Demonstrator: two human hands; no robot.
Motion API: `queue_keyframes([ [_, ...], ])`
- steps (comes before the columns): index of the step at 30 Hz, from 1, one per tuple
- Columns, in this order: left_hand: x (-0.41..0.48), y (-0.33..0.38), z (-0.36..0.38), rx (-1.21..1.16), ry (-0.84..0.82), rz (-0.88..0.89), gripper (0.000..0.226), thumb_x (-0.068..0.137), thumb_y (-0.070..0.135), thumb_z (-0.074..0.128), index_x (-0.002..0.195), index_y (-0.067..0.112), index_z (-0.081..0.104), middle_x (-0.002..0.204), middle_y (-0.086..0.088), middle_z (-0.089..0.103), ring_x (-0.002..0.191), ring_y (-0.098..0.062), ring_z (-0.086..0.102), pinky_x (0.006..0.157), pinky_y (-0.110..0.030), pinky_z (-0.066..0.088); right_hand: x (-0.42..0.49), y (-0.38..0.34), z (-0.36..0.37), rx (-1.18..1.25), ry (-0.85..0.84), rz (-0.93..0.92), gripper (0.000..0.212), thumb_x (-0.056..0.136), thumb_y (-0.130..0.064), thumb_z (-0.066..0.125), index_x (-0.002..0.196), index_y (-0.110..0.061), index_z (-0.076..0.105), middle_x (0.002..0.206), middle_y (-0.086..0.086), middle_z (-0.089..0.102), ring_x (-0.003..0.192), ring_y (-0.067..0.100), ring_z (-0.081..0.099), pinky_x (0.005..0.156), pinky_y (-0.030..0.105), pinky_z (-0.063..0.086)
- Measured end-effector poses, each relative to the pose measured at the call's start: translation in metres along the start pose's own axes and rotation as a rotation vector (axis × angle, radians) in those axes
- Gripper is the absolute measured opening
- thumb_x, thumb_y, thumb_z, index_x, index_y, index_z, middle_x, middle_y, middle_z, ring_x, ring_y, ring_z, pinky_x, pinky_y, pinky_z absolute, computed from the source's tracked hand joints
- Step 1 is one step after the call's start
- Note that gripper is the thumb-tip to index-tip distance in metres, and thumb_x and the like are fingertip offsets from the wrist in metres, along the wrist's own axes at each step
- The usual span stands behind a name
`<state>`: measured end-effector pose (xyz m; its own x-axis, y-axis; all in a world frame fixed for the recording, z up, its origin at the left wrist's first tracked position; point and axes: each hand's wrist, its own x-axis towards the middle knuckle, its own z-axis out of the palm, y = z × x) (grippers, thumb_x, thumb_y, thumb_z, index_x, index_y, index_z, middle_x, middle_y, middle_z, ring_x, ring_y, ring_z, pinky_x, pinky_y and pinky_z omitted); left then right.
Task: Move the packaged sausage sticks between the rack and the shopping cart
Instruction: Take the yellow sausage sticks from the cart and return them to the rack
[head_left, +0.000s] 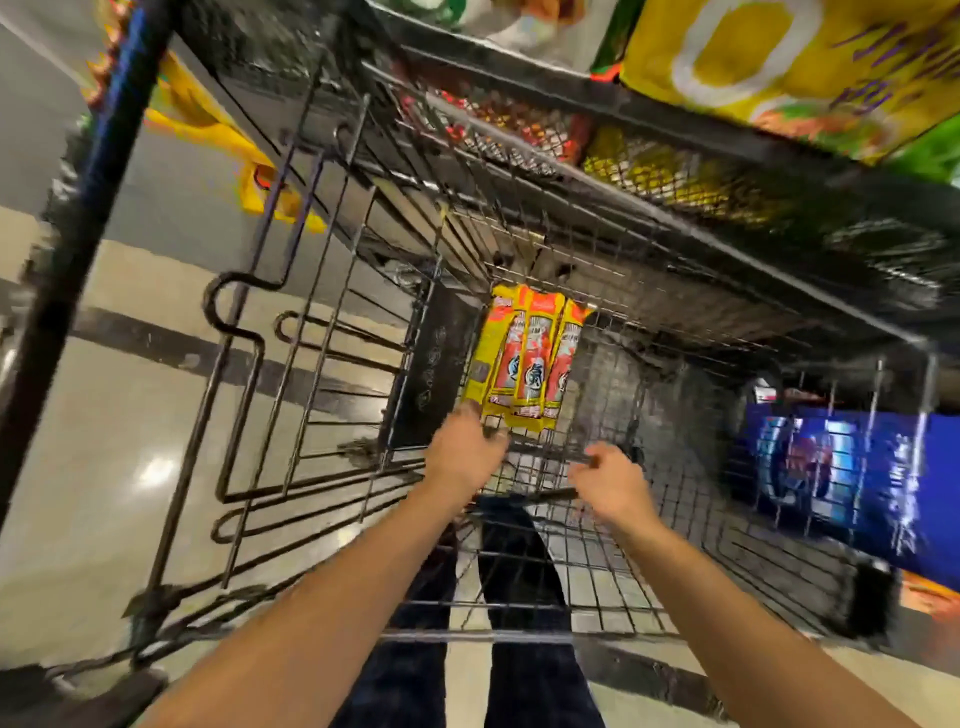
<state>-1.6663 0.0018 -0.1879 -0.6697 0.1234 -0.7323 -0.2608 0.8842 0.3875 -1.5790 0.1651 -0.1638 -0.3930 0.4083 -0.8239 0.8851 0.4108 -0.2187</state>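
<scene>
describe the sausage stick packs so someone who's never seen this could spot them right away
Look down into the black wire shopping cart. On its mesh floor, just beyond the left hand, lie the sausage stick packs. They are the only bright yellow wrappers with red panels inside the basket; the blue packaging shows outside, through the right wall.

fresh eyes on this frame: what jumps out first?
The yellow-and-red sausage stick packs, bunched deep in the black wire shopping cart, mid-frame. The left hand reaches their near edge, grip too blurred to tell; the right hand hangs loosely curled beside it. A big yellow bag fills the top right.
</scene>
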Motion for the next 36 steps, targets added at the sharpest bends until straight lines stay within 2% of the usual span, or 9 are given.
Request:
queue_keyframes([
  [4,0.069,-0.012,0.051,0.19,-0.044,-0.028,0.068,0.086,0.034,0.062,0.14,0.009,0.029,0.139,-0.017,0.044,0.124,-0.035,0.05,0.095,-0.042,0.048,0.076,-0.017,0.032,0.08,0.033,0.049,0.041,0.089,-0.039,0.061,0.125,-0.02,0.057,0.114,0.008,0.066,0.101,0.026,0.062,0.087,0.035,0.05],
  [7,0.102,-0.018,0.085,0.27,0.027,-0.057,0.085,0.085,0.034,0.063,0.149,0.007,0.015,0.148,-0.017,0.031,0.135,-0.032,0.036,0.107,-0.041,0.039,0.123,-0.029,0.055,0.078,0.054,0.038,0.038,0.086,-0.049,0.064,0.113,-0.023,0.063,0.102,0.001,0.065,0.098,0.022,0.06,0.075,0.025,0.045],
  [10,0.118,-0.027,0.107,0.257,0.131,-0.039,0.092,0.083,0.03,0.069,0.151,0.005,0.011,0.142,-0.016,0.038,0.127,-0.031,0.046,0.099,-0.041,0.045,0.158,-0.032,0.072,0.222,0.034,0.025,0.023,0.089,-0.043,0.065,0.104,-0.027,0.058,0.089,-0.008,0.059,0.09,0.015,0.054,0.063,0.018,0.037],
  [14,0.136,-0.045,0.119,0.183,0.284,0.04,0.087,0.08,0.015,0.072,0.149,0.004,0.021,0.127,-0.019,0.054,0.109,-0.035,0.059,0.085,-0.044,0.051,0.184,-0.029,0.087,0.317,0.055,0.042,0.043,0.088,-0.036,0.067,0.121,-0.009,0.059,0.113,0.004,0.064,0.108,0.026,0.061,0.08,0.024,0.041],
  [17,0.138,-0.051,0.12,0.086,0.25,0.035,0.087,0.081,0.02,0.072,0.151,0.009,0.022,0.127,-0.015,0.055,0.109,-0.032,0.058,0.086,-0.042,0.05,0.186,-0.021,0.096,0.334,0.069,0.002,0.05,0.077,-0.049,0.07,0.118,-0.021,0.062,0.106,-0.003,0.071,0.096,0.021,0.066,0.086,0.031,0.051],
  [24,0.099,-0.042,0.086,-0.474,0.041,-0.124,0.071,0.078,0.028,0.074,0.138,0.024,0.038,0.116,0.003,0.067,0.109,-0.02,0.064,0.095,-0.037,0.05,0.145,0.013,0.094,0.627,0.045,0.122,0.072,0.068,-0.06,0.076,0.121,-0.014,0.063,0.119,0.006,0.068,0.108,0.028,0.064,0.091,0.045,0.054],
  [30,0.022,-0.016,0.02,-0.468,-0.175,-0.097,0.063,0.082,0.03,0.075,0.134,0.017,0.043,0.12,0.0,0.063,0.105,-0.021,0.062,0.095,-0.038,0.05,0.04,0.022,0.058,0.905,0.057,0.233,0.036,0.086,-0.033,0.072,0.111,-0.009,0.062,0.097,0.009,0.068,0.074,0.022,0.066,0.043,0.019,0.048],
  [34,-0.032,-0.012,-0.018,-0.515,-0.247,-0.023,0.038,0.077,0.035,0.079,0.106,0.021,0.06,0.107,-0.008,0.071,0.098,-0.027,0.068,0.091,-0.048,0.053,-0.034,0.027,0.036,1.087,0.067,0.251,0.063,0.075,-0.045,0.078,0.124,-0.011,0.06,0.101,0.007,0.071,0.073,0.025,0.073,0.065,0.04,0.061],
  [36,-0.061,-0.003,-0.034,-0.571,-0.299,0.011,0.021,0.086,0.024,0.073,0.102,0.02,0.061,0.104,-0.009,0.072,0.088,-0.023,0.069,0.082,-0.041,0.055,-0.08,0.036,0.024,1.153,0.117,0.255,0.042,0.08,-0.042,0.076,0.112,-0.017,0.063,0.094,0.0,0.067,0.078,0.021,0.068,0.067,0.038,0.059],
])
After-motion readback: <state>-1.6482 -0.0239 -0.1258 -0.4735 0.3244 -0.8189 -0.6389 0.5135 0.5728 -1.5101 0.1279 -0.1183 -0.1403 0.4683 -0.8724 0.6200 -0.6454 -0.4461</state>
